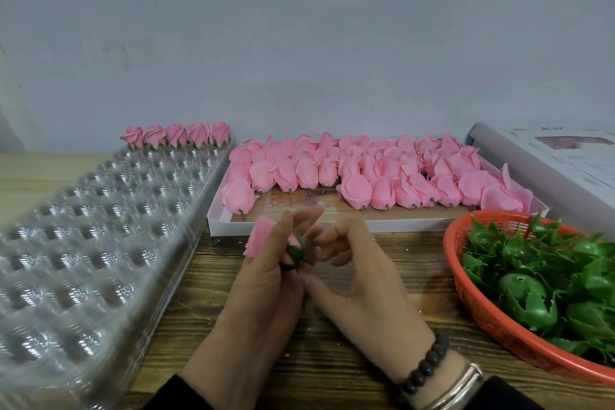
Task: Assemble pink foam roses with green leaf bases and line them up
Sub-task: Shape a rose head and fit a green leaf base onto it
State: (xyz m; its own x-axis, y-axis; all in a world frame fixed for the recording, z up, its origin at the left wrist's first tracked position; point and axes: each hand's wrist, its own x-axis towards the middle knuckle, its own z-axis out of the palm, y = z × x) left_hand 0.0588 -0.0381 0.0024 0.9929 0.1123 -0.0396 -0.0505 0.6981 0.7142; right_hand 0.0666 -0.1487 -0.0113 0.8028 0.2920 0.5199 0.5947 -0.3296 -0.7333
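Pink foam rose [294, 241] with green leaf base [296, 255] mid-frame above wooden table [213, 289], mostly hidden by fingers; only a sliver of pink above the dark green cup. Pinched in left hand [266, 280], pink sleeve [259, 236] on one fingertip. Right hand [362, 280] just beside, fingers loosely curled, holding nothing. Five finished roses [176, 136] lined along far edge of clear tray [83, 243].

Glossy clear plastic tray [100, 243], matt foam roses [366, 173], grained wooden table [382, 280]

Pink rose [293, 241] in green leaf base [296, 255] (partly hidden), five finished roses [176, 135] lined up
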